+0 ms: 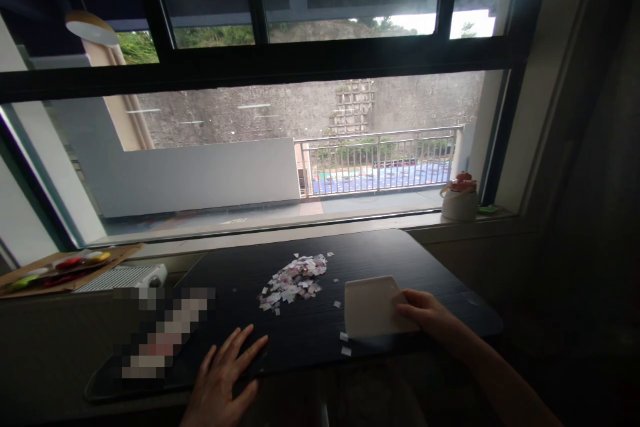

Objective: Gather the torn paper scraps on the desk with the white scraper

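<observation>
My right hand grips the right edge of a pale, shallow rectangular tray, fingers and thumb closed on its rim. The tray is at the right front of the dark table. My left hand is spread at the table's front edge, fingers apart and holding nothing. Beyond my hands, in the middle of the tabletop, lies a loose heap of small cut paper pieces. A few stray paper squares lie by the tray's near left corner, and others are between the heap and the tray.
A blurred-out pale strip lies on the table's left side. Behind it, a radiator stands beside brown cardboard with coloured pieces. A white jug-like container sits on the windowsill at right. A large window rises behind the table.
</observation>
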Demonstrator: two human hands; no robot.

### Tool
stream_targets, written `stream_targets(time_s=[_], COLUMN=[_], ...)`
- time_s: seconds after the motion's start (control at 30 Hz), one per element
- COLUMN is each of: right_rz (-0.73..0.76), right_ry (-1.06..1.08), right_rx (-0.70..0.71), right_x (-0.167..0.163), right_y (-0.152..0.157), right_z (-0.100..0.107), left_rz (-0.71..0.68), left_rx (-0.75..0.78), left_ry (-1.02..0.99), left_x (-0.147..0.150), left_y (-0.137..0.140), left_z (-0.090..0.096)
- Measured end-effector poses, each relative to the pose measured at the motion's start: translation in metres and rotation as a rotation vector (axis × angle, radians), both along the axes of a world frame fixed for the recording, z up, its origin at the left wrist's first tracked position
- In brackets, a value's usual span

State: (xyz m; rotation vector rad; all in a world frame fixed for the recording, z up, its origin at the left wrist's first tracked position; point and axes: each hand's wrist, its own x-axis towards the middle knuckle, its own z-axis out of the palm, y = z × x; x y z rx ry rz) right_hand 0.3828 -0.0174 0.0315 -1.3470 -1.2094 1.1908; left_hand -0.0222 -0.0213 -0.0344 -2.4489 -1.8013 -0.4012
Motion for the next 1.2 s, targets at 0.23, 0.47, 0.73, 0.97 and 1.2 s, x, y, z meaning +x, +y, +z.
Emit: stream_targets(time_s=[0.23,0.47,0.73,0.97,1.2], right_rz=[0.013,-0.253,-0.335,-0.342,-0.359], right_ry=[-0.003,-0.112,-0.21,-0.257,-0.292], right_rx=[0.018,0.173,0.254,0.293,0.301], right_x=[-0.001,0.005,0.007,0.004,0.001], right_y=[-0.002,0.009,0.019,0.016,0.012], right_z=[0.004,-0.008,-0.027,-0.026,-0.021], left_rz=[0.001,-0.149,-0.353,-0.341,-0.339], left_rx=[-0.016,-0.069,-0.226,-0.285,-0.322], left_ry=[-0.029,-0.153,-0.07,0.046,0.131], left_x=[-0.004,0.057,0.161,0.174,0.181], left_y=[0.0,-0.006,0.011,0.022,0.026], left_z=[-0.001,0.076,0.1,0.106,0.114])
